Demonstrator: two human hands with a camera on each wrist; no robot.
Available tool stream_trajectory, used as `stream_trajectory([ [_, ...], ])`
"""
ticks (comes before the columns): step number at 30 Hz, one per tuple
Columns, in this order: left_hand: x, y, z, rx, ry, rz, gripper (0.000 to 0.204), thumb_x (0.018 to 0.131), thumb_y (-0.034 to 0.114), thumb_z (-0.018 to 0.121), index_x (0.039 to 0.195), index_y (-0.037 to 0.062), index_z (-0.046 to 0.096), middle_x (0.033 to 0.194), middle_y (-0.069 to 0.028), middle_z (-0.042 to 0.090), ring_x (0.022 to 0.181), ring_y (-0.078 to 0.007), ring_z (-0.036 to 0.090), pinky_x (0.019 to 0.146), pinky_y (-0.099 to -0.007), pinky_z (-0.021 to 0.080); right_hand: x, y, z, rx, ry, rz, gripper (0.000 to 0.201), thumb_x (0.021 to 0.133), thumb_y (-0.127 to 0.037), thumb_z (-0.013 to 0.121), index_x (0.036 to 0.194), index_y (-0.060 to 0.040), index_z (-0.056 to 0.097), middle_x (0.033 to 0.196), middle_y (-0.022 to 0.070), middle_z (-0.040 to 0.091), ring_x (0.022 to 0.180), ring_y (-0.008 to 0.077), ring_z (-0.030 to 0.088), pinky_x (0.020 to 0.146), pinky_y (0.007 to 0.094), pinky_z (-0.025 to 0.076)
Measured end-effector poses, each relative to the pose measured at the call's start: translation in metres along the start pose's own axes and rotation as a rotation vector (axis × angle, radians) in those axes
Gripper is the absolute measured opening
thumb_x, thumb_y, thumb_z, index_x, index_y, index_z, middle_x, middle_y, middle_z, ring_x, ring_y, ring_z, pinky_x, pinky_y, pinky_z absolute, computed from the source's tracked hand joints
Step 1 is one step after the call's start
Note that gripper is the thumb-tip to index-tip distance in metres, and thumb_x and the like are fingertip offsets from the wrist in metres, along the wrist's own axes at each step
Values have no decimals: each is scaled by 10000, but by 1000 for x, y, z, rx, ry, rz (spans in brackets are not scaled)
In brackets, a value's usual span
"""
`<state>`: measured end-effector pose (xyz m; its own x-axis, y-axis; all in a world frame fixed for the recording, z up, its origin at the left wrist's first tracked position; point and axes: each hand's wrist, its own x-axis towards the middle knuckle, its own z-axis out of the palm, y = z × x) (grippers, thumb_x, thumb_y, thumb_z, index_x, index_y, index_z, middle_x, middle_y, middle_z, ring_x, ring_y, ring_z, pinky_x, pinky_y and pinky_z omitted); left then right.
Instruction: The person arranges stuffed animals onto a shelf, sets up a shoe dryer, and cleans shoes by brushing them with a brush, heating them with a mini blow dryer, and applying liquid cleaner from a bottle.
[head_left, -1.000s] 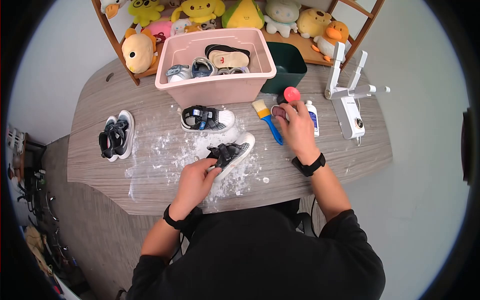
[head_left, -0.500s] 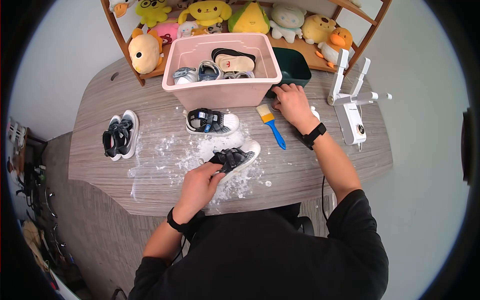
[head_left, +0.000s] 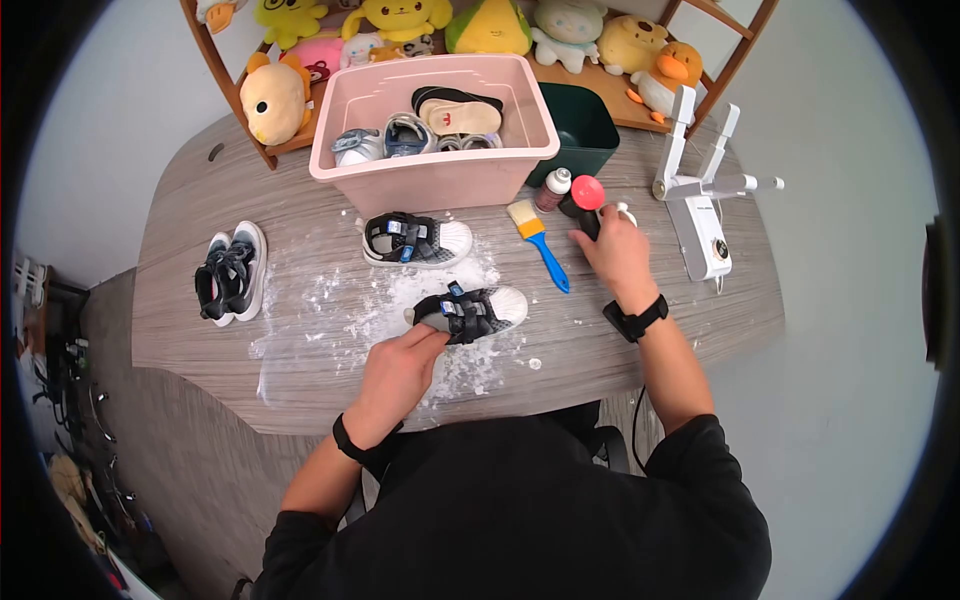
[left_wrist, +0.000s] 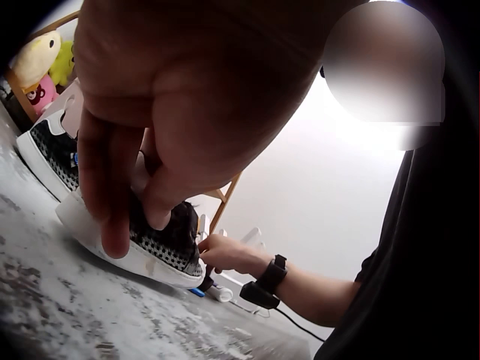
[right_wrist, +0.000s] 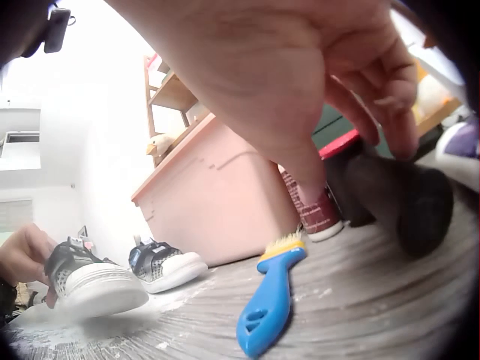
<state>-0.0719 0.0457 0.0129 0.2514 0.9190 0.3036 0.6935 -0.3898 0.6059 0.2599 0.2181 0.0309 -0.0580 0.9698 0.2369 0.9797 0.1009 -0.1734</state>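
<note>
The left hand (head_left: 398, 380) pinches the heel of a black-and-white strapped shoe (head_left: 500, 308); in the left wrist view, thumb and fingers straddle the back of that shoe (left_wrist: 169, 259). Its toe points right in the head view. A similar shoe (head_left: 450, 240) lies just behind it. On the right, the right hand (head_left: 618, 258) is at a black-handled item with a red top (head_left: 588, 192). The right wrist view shows its fingers (right_wrist: 405, 135) spread over the black handle (right_wrist: 427, 214); contact is hard to tell. A dark red bottle (head_left: 552, 190) stands alongside.
A blue-handled brush (head_left: 546, 258) lies between the hands. Behind are a pink bin (head_left: 430, 185) of shoes and a dark green bin (head_left: 575, 160). A white device (head_left: 700, 235) stands right, another pair of shoes (head_left: 240, 270) left. White powder covers the middle.
The right hand has let go of the dark red bottle beside the green bin and moved right to the black-handled item. The held shoe has turned, its toe swinging toward the right and its straps now showing.
</note>
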Motion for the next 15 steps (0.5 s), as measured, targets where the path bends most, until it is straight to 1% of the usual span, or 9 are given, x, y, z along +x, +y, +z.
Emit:
stream_trajectory([
  [1,0,-3,2,-1,-6,7,159,919,64,776,1077,44,769,1018,-96,749,782,-355,726,673,-426,589,0,2,5,-51,-14,-6,544,859,-429,882,1083,21,673,899,219,764,835,409,770,741,491,627],
  [5,-4,0,0,133,-113,49,188,920,81,774,1101,35,759,1101,-92,748,808,-347,737,685,-429,609,9,6,16,-54,-110,33,497,897,-417,835,1045,28,670,883,239,770,841,406,775,753,498,627],
  [8,-13,8,-7,120,-143,34,282,919,97,785,1185,21,727,1172,-122,733,805,-345,745,690,-431,616,3,5,13,-23,-88,107,470,923,-384,782,1074,43,655,896,259,769,849,414,773,754,513,621],
  [10,-21,15,-9,110,-164,20,349,919,104,794,1244,15,702,1209,-144,723,804,-341,751,691,-428,617,-11,8,6,130,21,180,466,924,-354,756,1118,53,639,913,294,760,853,439,767,750,545,603],
  [11,-25,20,-11,6,-229,-49,406,946,122,791,1304,-6,651,1218,-175,709,831,-315,772,700,-408,621,-19,17,7,237,51,135,449,936,-294,751,1158,62,592,859,246,756,767,359,775,680,483,593],
  [12,-28,23,-10,-98,-295,-119,466,973,141,789,1365,-26,600,1228,-206,696,858,-290,794,708,-389,625,-29,15,1,236,42,138,449,936,-294,751,1158,62,592,859,246,756,767,359,775,680,483,593],
  [13,-29,24,-7,-101,-301,-125,466,973,141,789,1365,-26,600,1228,-206,696,858,-290,794,708,-389,625,-40,11,-13,547,-14,205,422,951,-256,741,1170,63,570,819,190,730,720,290,750,642,431,576],
  [14,-31,22,-2,-320,-414,-295,505,1000,140,775,1407,-43,539,1246,-209,682,907,-265,802,730,-363,629,-51,5,-26,860,-77,272,398,967,-217,730,1182,64,548,779,134,703,673,221,724,604,378,559],
  [15,-35,21,3,-540,-520,-476,546,1027,140,762,1449,-59,478,1265,-212,668,957,-239,810,753,-338,632,-63,4,-34,982,-184,286,370,986,-155,714,1228,48,522,744,47,619,620,123,626,556,287,496],
])
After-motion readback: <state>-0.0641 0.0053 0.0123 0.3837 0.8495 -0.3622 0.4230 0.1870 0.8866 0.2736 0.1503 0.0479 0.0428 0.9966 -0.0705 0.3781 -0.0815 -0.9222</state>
